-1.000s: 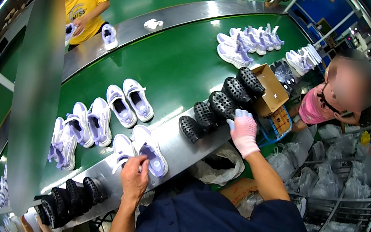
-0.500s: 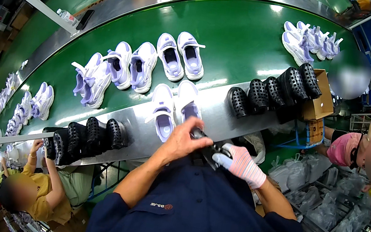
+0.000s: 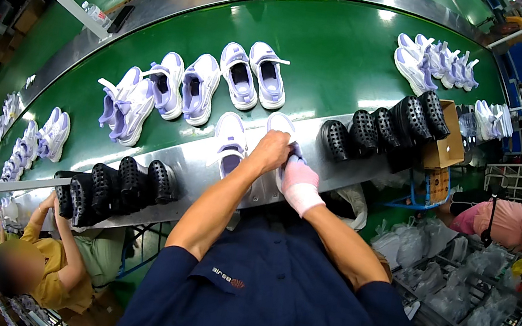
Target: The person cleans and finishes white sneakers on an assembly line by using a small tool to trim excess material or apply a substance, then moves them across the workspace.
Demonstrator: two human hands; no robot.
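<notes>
Left of both grips: first row of black perforated forms (image 3: 105, 187) on the steel tabletop (image 3: 196, 165); closer in, the mate shoe (image 3: 232, 133). Left hand (image 3: 272, 151): bare, grip narrow, curled on the upper of the near shoe (image 3: 281, 123). Shoe's long axis runs away from the body, toe beyond the grip; left nearer toe. Right hand (image 3: 301, 186): gloved, nearer heel; closure hidden, cannot tell. Farther right: second row of forms (image 3: 385, 130).

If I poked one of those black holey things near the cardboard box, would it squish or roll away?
The black holey thing farthest from the box seems stiff, since it keeps its rounded shape. It might rock or tip, because its sides curve. All those holes suggest it could be light for its size, but that's a guess.
</notes>
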